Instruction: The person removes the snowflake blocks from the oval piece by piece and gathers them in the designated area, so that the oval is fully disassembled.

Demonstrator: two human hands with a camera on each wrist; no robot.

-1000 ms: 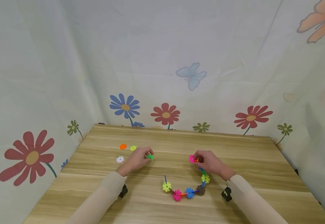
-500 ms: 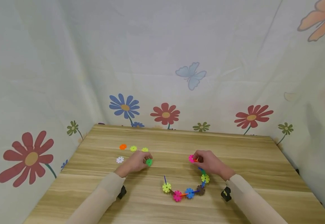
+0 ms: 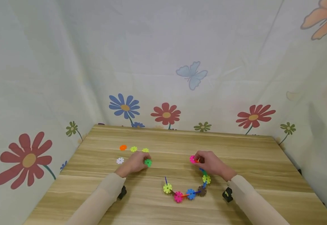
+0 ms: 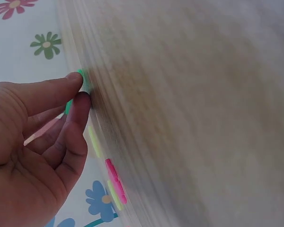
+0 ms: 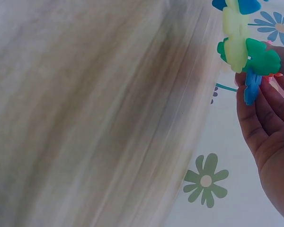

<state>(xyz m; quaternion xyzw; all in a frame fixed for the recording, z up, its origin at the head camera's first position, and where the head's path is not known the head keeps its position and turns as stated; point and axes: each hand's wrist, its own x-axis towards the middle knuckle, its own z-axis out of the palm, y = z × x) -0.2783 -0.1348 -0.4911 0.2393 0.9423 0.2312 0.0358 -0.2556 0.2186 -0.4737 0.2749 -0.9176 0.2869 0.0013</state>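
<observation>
Lying toward the far left corner of the table [image 3: 245, 145]: white disc [image 3: 120, 160], orange disc [image 3: 123, 147], first yellow disc [image 3: 133, 149], second yellow disc [image 3: 145, 150]. Just nearer the near edge than the last, left hand [image 3: 135, 163], pinching green disc [image 3: 148, 162] narrowly between thumb and finger. Farther right, chain [image 3: 191, 194] of slotted discs, curving from upright purple disc [image 3: 166, 180] round to right hand [image 3: 212, 163]. There, fingers closed on the chain's far end, with pink disc [image 3: 192, 159] poking out leftward.

Probably midway through lengthening the chain, with green disc chosen but not yet joined. Calls next, most likely, for bringing both hands together, matching slot to slot and pushing crosswise, without twisting the finished links loose.

Hard to make out: loose pink disc [image 4: 115, 181], visible only from the left wrist; links beneath right hand, partly covered; slot alignment, too small to tell; the table's near edge, cut off.
</observation>
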